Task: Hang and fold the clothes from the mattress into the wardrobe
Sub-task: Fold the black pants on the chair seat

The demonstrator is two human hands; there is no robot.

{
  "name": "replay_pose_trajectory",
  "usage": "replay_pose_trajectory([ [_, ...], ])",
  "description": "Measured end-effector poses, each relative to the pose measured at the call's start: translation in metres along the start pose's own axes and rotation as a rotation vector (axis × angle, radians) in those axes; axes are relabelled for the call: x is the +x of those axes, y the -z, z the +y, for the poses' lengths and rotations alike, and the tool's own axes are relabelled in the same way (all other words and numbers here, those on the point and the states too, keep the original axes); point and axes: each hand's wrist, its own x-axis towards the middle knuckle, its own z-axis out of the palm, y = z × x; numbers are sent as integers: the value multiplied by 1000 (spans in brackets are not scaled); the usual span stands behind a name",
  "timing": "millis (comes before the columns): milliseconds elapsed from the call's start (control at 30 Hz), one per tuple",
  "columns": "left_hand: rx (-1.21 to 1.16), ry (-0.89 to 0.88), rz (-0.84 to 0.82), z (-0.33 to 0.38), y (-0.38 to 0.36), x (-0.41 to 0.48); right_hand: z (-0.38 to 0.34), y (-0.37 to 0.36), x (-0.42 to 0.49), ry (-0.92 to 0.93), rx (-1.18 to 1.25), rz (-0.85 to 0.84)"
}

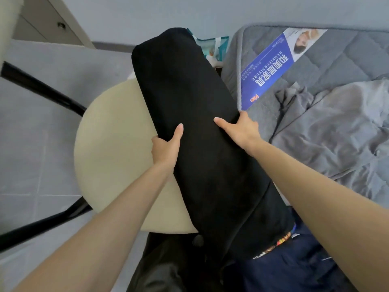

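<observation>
Holding a long black folded garment (189, 123) slantwise through the centre of the frame, above a cream round seat (113, 144) and just left of the grey mattress (347, 53). Gripping its left edge with the left hand (166, 148) and its right edge with the right hand (242, 128), thumbs on top, other fingers hidden beneath the cloth. Hard to tell what kind of garment, or where its lower end stops against the dark clothing (168, 270) at the bottom. On the mattress at right, cut off by the frame edge, crumpled grey clothes (336, 133).

Soft, even light, bright and cool, shadows faint, black cloth (200, 133) too dark to show folds, wide-angle bending toward the edges, slightly soft throughout
</observation>
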Motion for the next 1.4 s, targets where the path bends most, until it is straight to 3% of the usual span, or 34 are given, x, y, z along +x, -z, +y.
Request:
replay_pose_trajectory([
  [233,-168,91,-128,37,19,-9,-30,30,-16,-93,476,-58],
  [567,-294,-337,-86,229,78,-99,-170,141,-83,158,726,53],
  [700,-248,-441,-46,254,92,-136,-191,170,-109,207,720,62],
  [933,56,-409,-66,173,101,-161,-115,132,-140,71,468,-88],
  [1167,265,-151,-122,30,88,-133,13,53,-151,-220,373,-207],
  [1267,298,-124,-146,-7,83,-124,41,31,-156,-183,413,-199],
  [1400,224,-213,-115,-19,80,-116,42,13,-156,-31,483,-109],
])
